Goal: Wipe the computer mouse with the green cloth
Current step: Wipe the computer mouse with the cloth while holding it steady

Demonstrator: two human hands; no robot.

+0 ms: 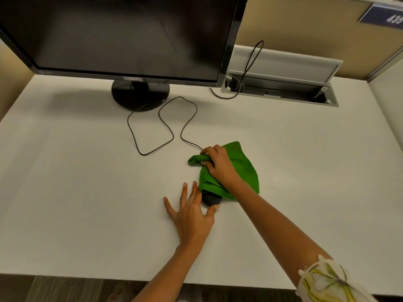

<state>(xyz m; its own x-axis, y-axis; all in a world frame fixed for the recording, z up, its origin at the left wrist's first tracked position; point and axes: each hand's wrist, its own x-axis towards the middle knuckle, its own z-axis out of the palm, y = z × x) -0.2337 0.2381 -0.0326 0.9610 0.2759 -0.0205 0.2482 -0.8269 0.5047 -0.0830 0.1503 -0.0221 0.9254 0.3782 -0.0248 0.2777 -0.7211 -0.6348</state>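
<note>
A black computer mouse point(211, 199) lies on the white desk point(87, 192), mostly covered by the green cloth point(244, 171); only its near end shows. My right hand point(218, 165) lies on top of the cloth, fingers curled around a bunched fold at the far left of it. My left hand point(192, 211) rests flat on the desk beside the mouse, fingers spread, with thumb and forefinger touching the mouse's near end on either side. The mouse's black cable point(165, 125) snakes away from under the cloth toward the monitor.
A black monitor point(122, 35) on a round stand point(140, 94) stands at the back left. An open cable hatch point(281, 83) with a looped cord sits at the back right. The desk's front edge runs just below my forearms.
</note>
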